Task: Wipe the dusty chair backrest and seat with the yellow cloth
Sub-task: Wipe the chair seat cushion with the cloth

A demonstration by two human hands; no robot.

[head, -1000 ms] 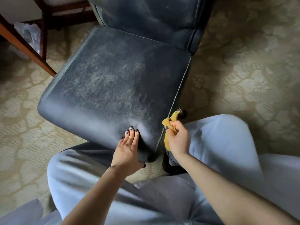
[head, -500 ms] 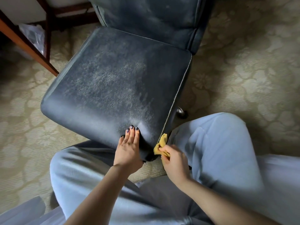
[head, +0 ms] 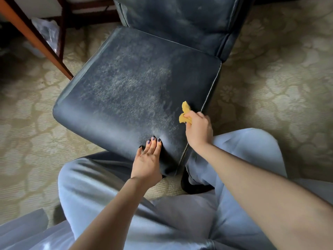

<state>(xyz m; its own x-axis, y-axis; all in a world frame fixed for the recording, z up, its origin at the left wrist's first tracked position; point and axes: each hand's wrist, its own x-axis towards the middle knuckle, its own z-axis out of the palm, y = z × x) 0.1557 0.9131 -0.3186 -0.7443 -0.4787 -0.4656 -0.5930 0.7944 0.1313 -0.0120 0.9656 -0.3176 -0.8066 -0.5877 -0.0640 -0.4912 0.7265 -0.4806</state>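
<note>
- Backrest [head: 180,18] cut off up top; cloth [head: 185,114] half-hidden in right hand [head: 198,130], fingers curled round it.
- Left hand [head: 147,159] flat on seat [head: 126,87], fingers straight.
- Wooden leg [head: 36,38] far left.

The seat [head: 129,91] is a dark blue-black, leather-like cushion, roughly square with rounded corners and pale stitching down its right edge. A grey film of dust speckles its middle, while the front rim and a strip along the right look darker and cleaner. The backrest [head: 180,20] rises behind it in the same dark material, smeared with pale dusty patches. The yellow cloth [head: 184,113] is small and bunched, gripped in the right hand [head: 198,129], its free end poking up over the seat's near right part, close to the stitched edge.
</note>
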